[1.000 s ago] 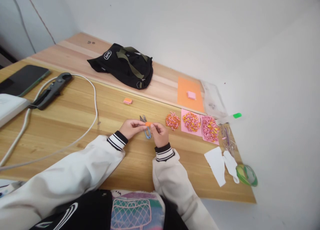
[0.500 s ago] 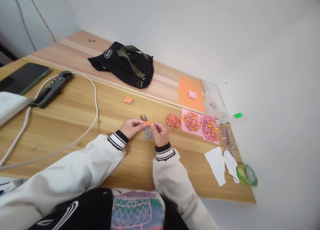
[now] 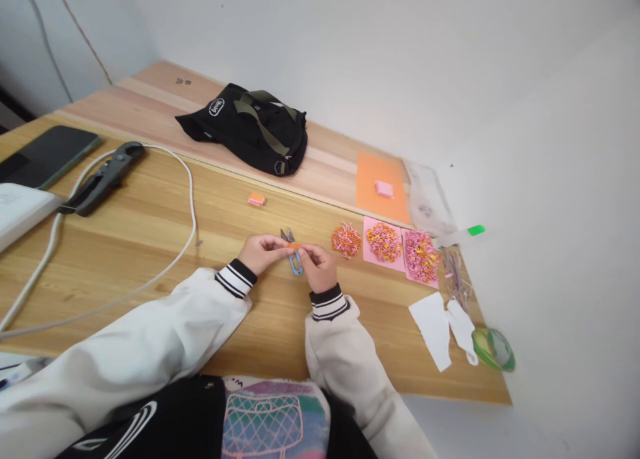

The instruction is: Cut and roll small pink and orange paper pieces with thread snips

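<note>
I see the left hand [image 3: 263, 254] and right hand [image 3: 319, 266] pinching a small orange piece [image 3: 294, 246] in a close grip over the blue snips [image 3: 300, 269], where uneven finger pressure could let it slip.

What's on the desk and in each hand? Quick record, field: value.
left hand: pinching one end of the orange piece
right hand: pinching its other end
tool: blue-handled snips, partly hidden behind that piece in this view
bit piles: loose pile right of the hands; two more on pink sheets
small stack: orange-and-pink stack, beyond the left hand
back board: black bag; pink block on orange sheet
far left: phone, white cable
</note>
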The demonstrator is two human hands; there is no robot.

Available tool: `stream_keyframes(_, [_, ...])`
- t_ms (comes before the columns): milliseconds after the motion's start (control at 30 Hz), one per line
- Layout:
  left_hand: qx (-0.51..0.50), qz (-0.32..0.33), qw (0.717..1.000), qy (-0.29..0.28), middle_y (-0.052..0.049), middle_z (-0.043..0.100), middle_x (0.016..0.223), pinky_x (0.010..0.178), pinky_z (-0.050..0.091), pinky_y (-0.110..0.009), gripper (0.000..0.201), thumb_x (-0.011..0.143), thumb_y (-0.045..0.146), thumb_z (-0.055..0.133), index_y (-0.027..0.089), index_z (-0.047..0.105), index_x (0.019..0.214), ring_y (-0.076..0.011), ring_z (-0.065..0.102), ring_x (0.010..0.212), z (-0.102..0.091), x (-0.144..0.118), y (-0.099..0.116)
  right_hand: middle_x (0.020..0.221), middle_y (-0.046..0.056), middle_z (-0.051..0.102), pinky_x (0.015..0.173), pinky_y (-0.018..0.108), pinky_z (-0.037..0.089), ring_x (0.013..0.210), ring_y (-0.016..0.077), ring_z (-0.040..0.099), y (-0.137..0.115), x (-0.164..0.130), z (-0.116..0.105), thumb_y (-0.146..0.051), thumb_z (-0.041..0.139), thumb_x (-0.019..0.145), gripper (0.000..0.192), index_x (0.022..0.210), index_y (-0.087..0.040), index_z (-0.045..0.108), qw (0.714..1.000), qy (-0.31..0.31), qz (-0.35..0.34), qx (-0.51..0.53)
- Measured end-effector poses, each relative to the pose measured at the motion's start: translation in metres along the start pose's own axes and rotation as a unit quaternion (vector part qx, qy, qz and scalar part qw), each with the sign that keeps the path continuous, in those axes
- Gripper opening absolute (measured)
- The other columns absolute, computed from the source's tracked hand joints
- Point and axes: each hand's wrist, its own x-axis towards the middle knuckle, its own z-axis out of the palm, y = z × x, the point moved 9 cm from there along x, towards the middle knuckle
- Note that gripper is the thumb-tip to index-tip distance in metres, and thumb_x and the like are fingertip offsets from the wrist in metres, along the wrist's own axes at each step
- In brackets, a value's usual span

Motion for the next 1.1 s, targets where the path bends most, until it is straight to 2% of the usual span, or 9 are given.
stream_keyframes(200, [-0.026,-0.008,1.000,-0.010,0.001,0.061,0.050,0.048,0.044,-0.021,0.037,0.040,0.039,0.078,0.012,0.060,0.056,-0.0088,0.053,0.046,0.004,0.000,0.000,0.055,0.000,0.058,0.050,0.023,0.042,0.051,0.0109,0.049,-0.002,-0.001,0.003,-0.033,0.055,0.072,0.020,0.073,-0.015,0.065,1.000,-0.008,-0.003,-0.005])
stream_keyframes(333, [-0.028,-0.005,0.999,-0.033,-0.001,0.064,0.055,0.053,0.047,-0.024,0.039,0.041,0.036,0.079,0.012,0.063,0.066,-0.0102,0.055,0.049,0.008,-0.001,0.001,0.052,-0.002,0.054,0.047,0.022,0.041,0.047,0.0095,0.046,0.003,0.000,0.000,-0.033,0.055,0.071,0.020,0.073,-0.015,0.063,1.000,0.004,0.015,0.003])
stream_keyframes(467, [-0.009,0.016,0.999,-0.029,-0.004,0.068,0.063,0.064,0.049,-0.028,0.036,0.050,0.042,0.074,0.012,0.067,0.069,-0.0141,0.060,0.060,0.004,-0.001,0.007,0.051,-0.002,0.053,0.047,0.022,0.040,0.046,0.0092,0.046,0.006,0.001,-0.003,-0.033,0.055,0.069,0.020,0.070,-0.015,0.061,0.999,0.023,0.026,0.007])
stream_keyframes(600, [0.014,0.044,0.998,-0.033,-0.003,0.065,0.057,0.064,0.049,-0.027,0.032,0.060,0.043,0.067,0.012,0.068,0.066,-0.0139,0.059,0.057,0.003,-0.001,0.016,0.052,-0.002,0.053,0.047,0.022,0.040,0.046,0.0091,0.046,0.007,0.001,-0.004,-0.032,0.055,0.068,0.019,0.069,-0.015,0.060,0.999,0.027,0.036,0.014])
stream_keyframes(733, [0.031,0.054,0.997,-0.043,-0.004,0.067,0.060,0.064,0.049,-0.027,0.028,0.061,0.040,0.067,0.012,0.068,0.065,-0.0144,0.059,0.060,0.005,-0.002,0.018,0.051,-0.002,0.052,0.045,0.022,0.038,0.044,0.0087,0.044,0.007,0.001,-0.004,-0.032,0.055,0.068,0.019,0.069,-0.014,0.060,0.999,0.027,0.040,0.016])
stream_keyframes(1100, [0.022,0.036,0.998,-0.041,-0.005,0.069,0.065,0.063,0.049,-0.026,0.026,0.057,0.037,0.070,0.013,0.069,0.069,-0.0144,0.060,0.060,0.005,0.000,0.008,0.051,-0.002,0.053,0.044,0.021,0.038,0.045,0.0082,0.044,0.003,0.000,-0.001,-0.032,0.055,0.069,0.018,0.068,-0.015,0.061,0.999,0.007,0.031,0.009])
